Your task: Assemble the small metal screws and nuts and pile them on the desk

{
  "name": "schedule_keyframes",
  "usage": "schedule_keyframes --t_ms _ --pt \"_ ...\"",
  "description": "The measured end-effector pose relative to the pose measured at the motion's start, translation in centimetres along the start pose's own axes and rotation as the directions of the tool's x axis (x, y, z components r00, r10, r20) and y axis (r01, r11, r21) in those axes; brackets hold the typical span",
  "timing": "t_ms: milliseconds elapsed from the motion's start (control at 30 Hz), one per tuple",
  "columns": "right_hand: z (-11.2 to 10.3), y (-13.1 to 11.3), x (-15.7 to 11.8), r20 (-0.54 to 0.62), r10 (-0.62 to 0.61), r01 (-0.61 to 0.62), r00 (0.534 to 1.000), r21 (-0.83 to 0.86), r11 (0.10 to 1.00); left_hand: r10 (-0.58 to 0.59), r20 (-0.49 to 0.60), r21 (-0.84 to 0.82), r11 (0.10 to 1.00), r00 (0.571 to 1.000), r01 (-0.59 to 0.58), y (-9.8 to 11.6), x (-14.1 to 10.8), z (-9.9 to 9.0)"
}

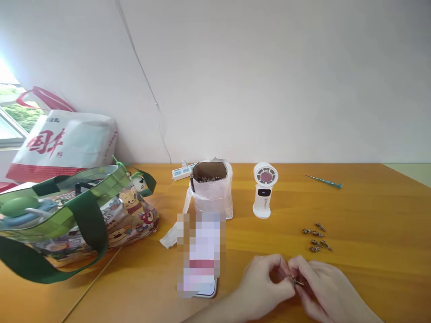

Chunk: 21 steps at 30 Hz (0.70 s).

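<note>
My left hand point(264, 283) and my right hand point(325, 287) meet low in the view, just above the wooden table point(370, 233). Both sets of fingertips are closed around one small metal screw-like piece point(297, 282), its thin end pointing right. Fingers hide part of it. Beyond my right hand lies a loose group of similar small metal pieces point(315, 242), several in number. A phone point(206, 289), mostly blurred out, lies left of my left hand.
A plastic-wrapped cardboard box point(213, 197) contains many small metal pieces. Right of it stands a white handheld fan point(262, 193). A thin teal-handled screwdriver point(325, 181) lies farther right. A power strip point(183, 171), cartoon-print bag point(131, 211) and white-and-red bag point(81, 139) are on the left.
</note>
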State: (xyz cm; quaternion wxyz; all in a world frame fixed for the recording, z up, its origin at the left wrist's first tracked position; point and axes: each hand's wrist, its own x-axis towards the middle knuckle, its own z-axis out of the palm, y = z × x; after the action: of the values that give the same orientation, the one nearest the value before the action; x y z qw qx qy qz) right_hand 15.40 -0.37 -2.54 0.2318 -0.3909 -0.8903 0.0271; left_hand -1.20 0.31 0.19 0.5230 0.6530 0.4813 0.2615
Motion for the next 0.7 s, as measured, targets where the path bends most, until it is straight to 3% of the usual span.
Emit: schedule_keyframes --t_ms 267,467,567,700 --pt "0.1 -0.3 0.1 0.091 0.039 -0.046 0.995 0.073 0.996 -0.024 0.002 -0.004 1.000 1.000 0.024 -0.2 0.1 0.1" --pt "-1.6 -0.5 0.9 0.069 0.107 -0.116 0.992 0.145 0.983 0.043 -0.037 -0.175 0.983 0.998 -0.049 0.0 0.5 -0.5" --pt "-2.0 -0.4 1.1 0.056 0.147 -0.154 0.988 0.154 0.976 0.031 -0.063 -0.137 0.990 0.998 -0.040 0.6 0.5 -0.8" --pt "-2.2 -0.2 1.0 -0.049 0.135 -0.126 0.990 0.146 0.981 0.030 -0.046 -0.067 0.997 0.998 -0.033 1.3 0.3 -0.9"
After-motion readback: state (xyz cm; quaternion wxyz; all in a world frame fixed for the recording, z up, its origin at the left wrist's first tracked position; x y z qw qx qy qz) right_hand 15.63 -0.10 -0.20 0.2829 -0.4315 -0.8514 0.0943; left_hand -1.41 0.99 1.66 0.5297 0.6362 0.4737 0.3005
